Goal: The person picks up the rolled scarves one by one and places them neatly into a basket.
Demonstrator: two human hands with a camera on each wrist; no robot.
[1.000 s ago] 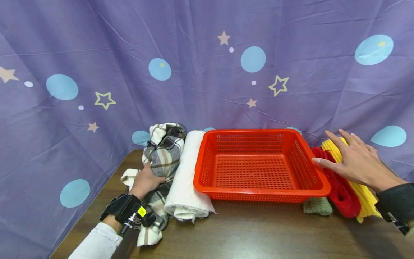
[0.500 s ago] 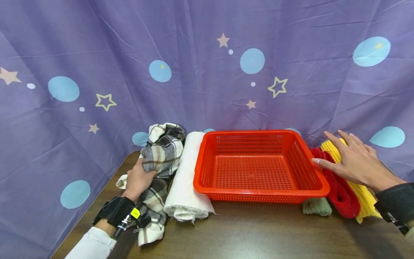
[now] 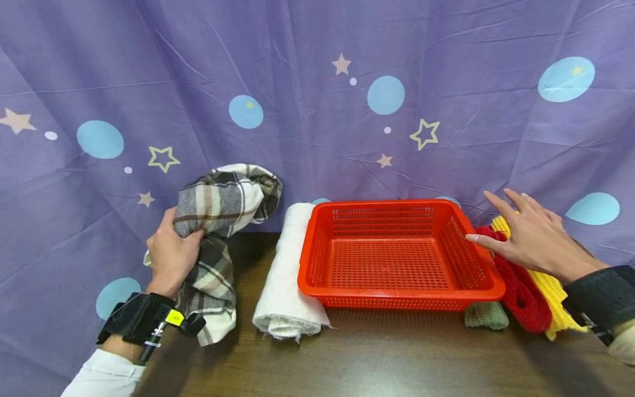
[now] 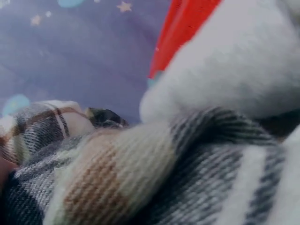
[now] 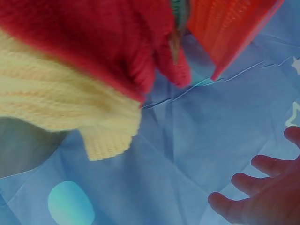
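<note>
gripping a bunched plaid cloth (image 3: 218,204) by its left side, the person's left hand (image 3: 173,251) pinches the fabric with the thumb in front and the fingers mostly hidden behind. the cloth's upper part bulges up and to the right of the grip; its lower part hangs below, and whether its end touches the table (image 3: 367,358) is unclear. a white roll (image 3: 292,270) lies apart to the right, beside a red basket (image 3: 397,294). the right hand (image 3: 538,237), fingers spread, hovers over red (image 3: 526,303) and yellow knits (image 3: 558,303) near the basket's right rim.
</note>
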